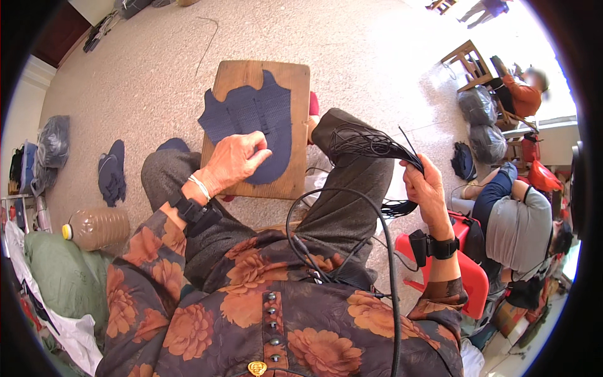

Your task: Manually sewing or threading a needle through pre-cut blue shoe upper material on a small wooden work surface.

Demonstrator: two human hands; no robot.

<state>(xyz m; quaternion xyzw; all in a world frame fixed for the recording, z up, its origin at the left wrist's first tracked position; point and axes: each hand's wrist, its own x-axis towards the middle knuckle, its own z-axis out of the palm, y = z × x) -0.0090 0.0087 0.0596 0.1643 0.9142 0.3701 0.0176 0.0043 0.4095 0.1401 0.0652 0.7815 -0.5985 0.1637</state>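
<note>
A dark blue, textured flat piece (276, 119) with a jagged far edge and a rounded near end lies on a wooden board (300, 169) in front of my knees. My left hand (235, 160) is over the piece's near left part, thumb and forefinger pinched together. Whatever may be between those fingertips is too small to make out. Out to the right, beside my right knee, my right hand (424, 185) is closed round a bundle of thin black cords (370, 143). Its loose loops spread left over my right thigh, and more strands hang below the hand.
More dark blue pieces (112, 173) lie on the floor at left, near a large brown-filled bottle (97, 229) and a green sack (63, 270). A red plastic stool (465, 276) stands at right. Nearby are black bags (487, 144) and other seated people. A black cable (392, 270) crosses my lap.
</note>
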